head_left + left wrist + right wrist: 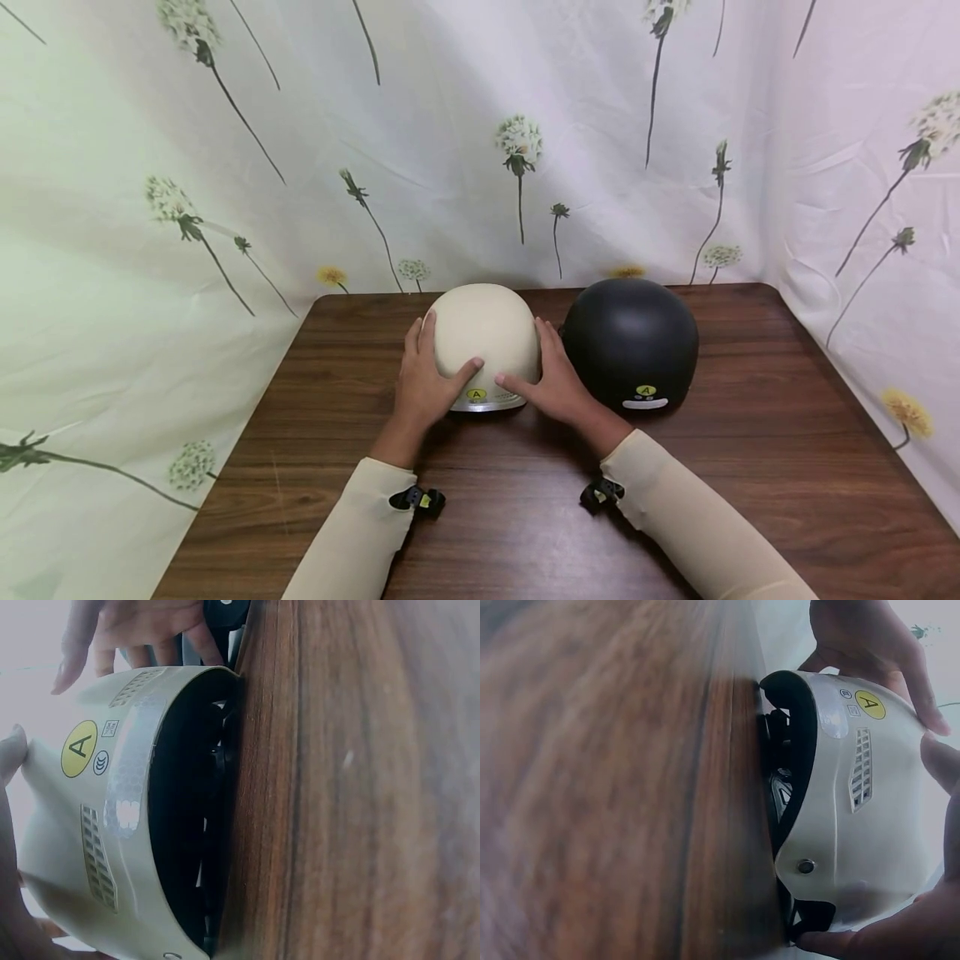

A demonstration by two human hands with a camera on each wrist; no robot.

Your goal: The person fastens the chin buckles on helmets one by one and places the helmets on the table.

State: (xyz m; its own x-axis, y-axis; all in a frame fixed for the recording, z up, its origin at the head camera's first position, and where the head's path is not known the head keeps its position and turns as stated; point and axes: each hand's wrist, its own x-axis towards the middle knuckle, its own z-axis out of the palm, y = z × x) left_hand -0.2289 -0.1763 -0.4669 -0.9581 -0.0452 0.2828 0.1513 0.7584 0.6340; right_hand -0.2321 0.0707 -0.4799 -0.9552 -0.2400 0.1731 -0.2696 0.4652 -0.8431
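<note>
A floral cloth (90, 350) hangs at the left and continues behind the brown table (495, 550), which serves as the support surface. A beige left sleeve (352, 533) leads up to the left hand (426, 385). This hand is curved around the left side of the cream helmet (483, 329), fingers along the side, thumb on the front.

The cream helmet is positioned at the far part of the table, left of the black helmet (630, 337). Its hollow side faces down and its yellow label (476, 394) faces the person. Dark straps (780, 739) show beneath the rim in the right wrist view; whether the rim bears on the table cannot be told.

The right hand (557, 379) mirrors the left: fingers around the right side, thumb on the front, the two thumb tips apart. The opposed grip probably steadies the smooth, round shell, which offers no handle.

The black helmet stands at the right, also dome up, likely because its lower edge gives the steadier base. It is just beside the right hand; contact between them cannot be confirmed.
</note>
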